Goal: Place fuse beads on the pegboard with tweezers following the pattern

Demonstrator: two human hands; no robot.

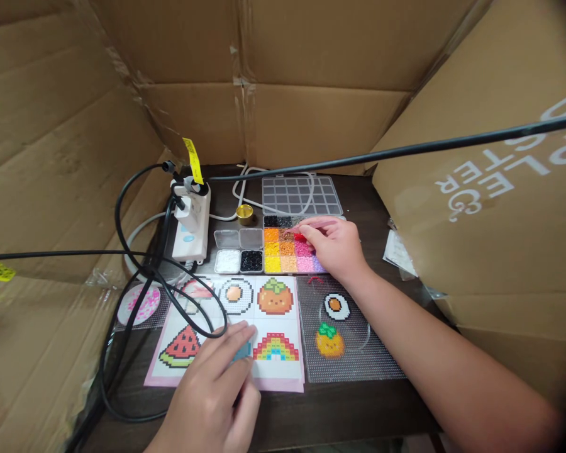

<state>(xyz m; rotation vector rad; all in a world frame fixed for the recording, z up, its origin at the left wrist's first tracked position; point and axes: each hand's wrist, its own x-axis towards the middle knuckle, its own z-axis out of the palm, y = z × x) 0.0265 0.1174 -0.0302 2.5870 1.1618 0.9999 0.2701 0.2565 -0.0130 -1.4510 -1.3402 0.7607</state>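
Note:
Pink tweezers are pinched in my right hand, their tips among the beads near the brown and red compartments of the bead box. My left hand rests on the lower part of the pattern sheet with its fingers stretched out, partly covering a blue picture between the watermelon and the rainbow. On the clear pegboard, right of the sheet, lie a bead fried egg and a bead persimmon. A short red bead arc sits near its top edge.
Small boxes of white beads and black beads stand open left of the bead box. Black cables loop over the sheet's left side by a power strip. A dish with pink beads is far left. Cardboard walls surround the table.

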